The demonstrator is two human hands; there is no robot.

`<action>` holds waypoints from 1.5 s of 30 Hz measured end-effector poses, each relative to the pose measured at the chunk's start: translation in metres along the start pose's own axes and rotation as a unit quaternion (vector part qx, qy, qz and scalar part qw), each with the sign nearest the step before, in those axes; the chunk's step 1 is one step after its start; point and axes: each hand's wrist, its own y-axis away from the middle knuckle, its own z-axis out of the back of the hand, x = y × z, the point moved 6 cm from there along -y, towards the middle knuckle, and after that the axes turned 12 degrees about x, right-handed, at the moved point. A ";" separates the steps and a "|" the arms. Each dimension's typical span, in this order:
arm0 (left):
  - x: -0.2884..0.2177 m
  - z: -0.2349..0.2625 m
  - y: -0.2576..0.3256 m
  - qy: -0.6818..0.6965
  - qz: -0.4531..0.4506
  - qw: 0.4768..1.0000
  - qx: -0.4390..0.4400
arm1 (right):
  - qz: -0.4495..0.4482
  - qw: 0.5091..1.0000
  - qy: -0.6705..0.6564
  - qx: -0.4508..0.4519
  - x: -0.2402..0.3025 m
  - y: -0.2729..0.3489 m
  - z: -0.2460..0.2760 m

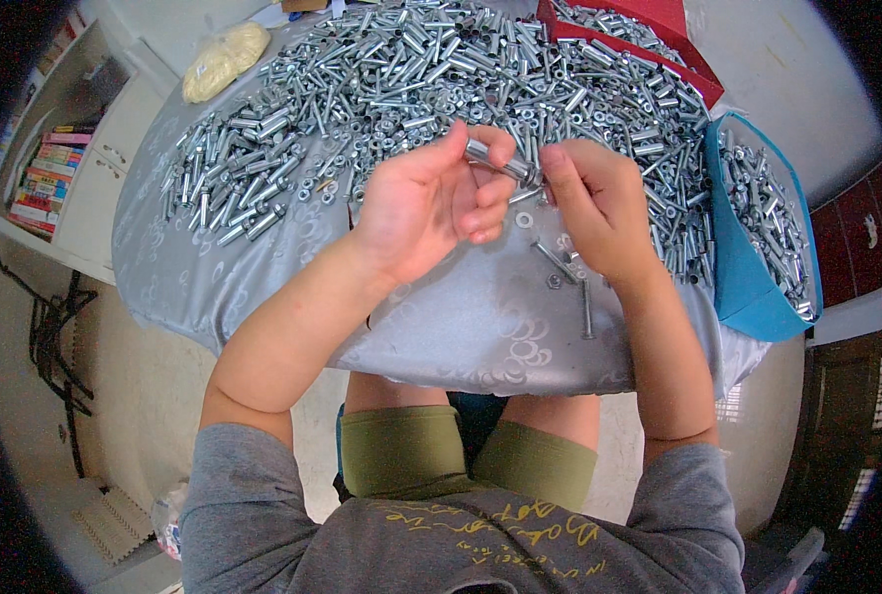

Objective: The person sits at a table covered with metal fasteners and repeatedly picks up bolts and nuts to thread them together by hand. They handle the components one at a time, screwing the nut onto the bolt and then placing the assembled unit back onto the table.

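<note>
Between my hands, above the near part of the table, is a shiny metal expansion bolt [500, 161] with a tube-like sleeve. Thumb and fingers of my left hand [426, 193] pinch its sleeve end. My right hand [594, 203] closes on the other end, where a nut or washer seems to sit; its fingertips partly hide that end. Just below my right hand, a loose washer [524, 220], a thin bolt [556, 261], a second bolt [587, 309] and a nut [555, 282] lie on the silver tablecloth [441, 332].
A big heap of metal sleeves, bolts and nuts [431, 59] spreads over the far table. A red box [693, 64] stands at the back right, and a blue fabric bin [763, 282] of bolts at the right edge. A yellowish bag [228, 61] lies back left.
</note>
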 end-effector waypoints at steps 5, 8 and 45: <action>-0.001 -0.001 0.001 -0.008 0.002 1.000 -0.006 | 0.033 0.999 0.014 0.008 0.005 0.000 0.000; 0.001 -0.001 0.000 0.004 0.001 1.000 0.010 | -0.031 0.998 -0.052 0.030 -0.004 0.002 -0.002; -0.014 0.014 0.004 -0.076 -0.008 0.992 -0.097 | -0.125 0.936 -0.309 -0.116 -0.052 -0.001 0.037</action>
